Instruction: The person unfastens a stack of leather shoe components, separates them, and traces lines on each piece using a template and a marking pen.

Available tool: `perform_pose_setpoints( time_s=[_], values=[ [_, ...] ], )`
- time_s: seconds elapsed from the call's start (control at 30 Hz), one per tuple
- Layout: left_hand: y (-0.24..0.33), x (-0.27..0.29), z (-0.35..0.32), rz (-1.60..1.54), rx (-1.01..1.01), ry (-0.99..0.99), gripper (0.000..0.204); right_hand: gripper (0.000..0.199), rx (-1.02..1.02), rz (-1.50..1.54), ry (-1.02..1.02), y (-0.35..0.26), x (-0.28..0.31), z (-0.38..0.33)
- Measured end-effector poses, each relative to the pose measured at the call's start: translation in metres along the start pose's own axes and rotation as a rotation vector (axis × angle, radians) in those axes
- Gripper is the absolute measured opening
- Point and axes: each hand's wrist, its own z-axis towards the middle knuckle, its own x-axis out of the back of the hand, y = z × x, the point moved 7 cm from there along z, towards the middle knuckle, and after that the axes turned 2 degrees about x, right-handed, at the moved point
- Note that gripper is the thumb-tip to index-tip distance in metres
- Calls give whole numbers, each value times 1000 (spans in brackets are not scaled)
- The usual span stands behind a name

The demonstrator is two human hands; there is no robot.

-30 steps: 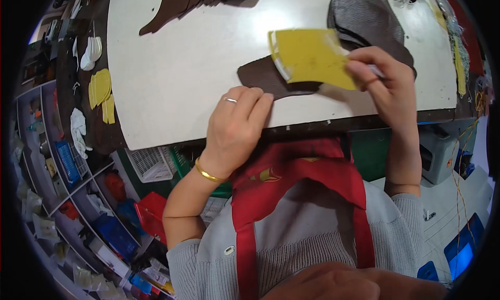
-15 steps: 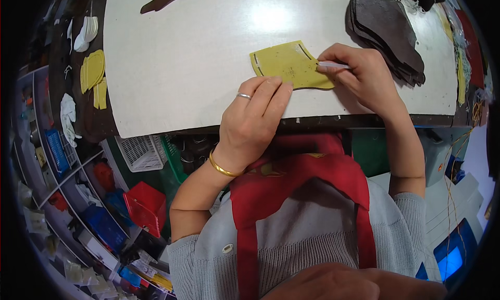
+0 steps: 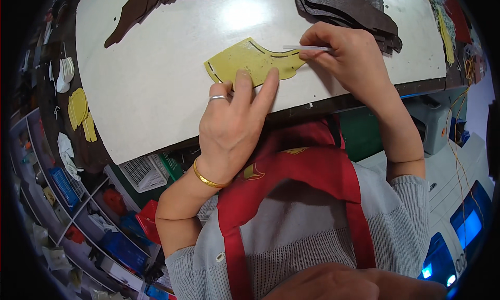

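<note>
A yellow template [image 3: 240, 59] with dark slots along its edges lies on the white work board [image 3: 156, 92]. A dark rim shows beneath its near edge, seemingly of a brown piece under it. My left hand [image 3: 233, 120], with a ring and a gold bangle, rests on the template's near side, fingers spread and fingertips pressing down. At its narrow right end, my right hand [image 3: 350, 55] pinches a thin whitish stick [image 3: 307, 48], like a pen refill. The stick lies nearly level, pointing left over the template's curved upper edge.
A stack of dark brown leather pieces [image 3: 344, 8] lies beyond my right hand. More brown pieces [image 3: 136, 14] are at the far left. Yellow templates [image 3: 78, 108] and a white glove [image 3: 66, 153] lie on the dark left edge. Below are shelves with bins and a white basket [image 3: 143, 173].
The view has shifted and turned. The template has been turned, showing more of its slotted upper edge. My left fingers have spread apart; the stick in my right hand now reaches above the template's edge.
</note>
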Motion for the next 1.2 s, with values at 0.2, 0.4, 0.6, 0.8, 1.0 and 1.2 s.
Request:
perform_pose_setpoints(
  time_s=[0.2,0.4,0.6,0.8,1.0,1.2],
  values=[
    [13,-6,5,-35,-50,-38,45,15,260,-116,349,-21,31,7],
    [31,-12,1,-29,-65,106,39,29,439,148,47,-72,5,36],
    [30,-11,-7,-170,-11,105,33,16,553,62,-305,-111,-58,61],
    [26,-3,8,-83,-7,150,26,17,523,47,63,-93,-39,74],
    [19,-5,15,31,27,244,22,34,-100,785,-112,-5,-26,46],
    [21,-6,19,23,58,195,18,36,123,555,-131,-17,-16,40]
  ],
)
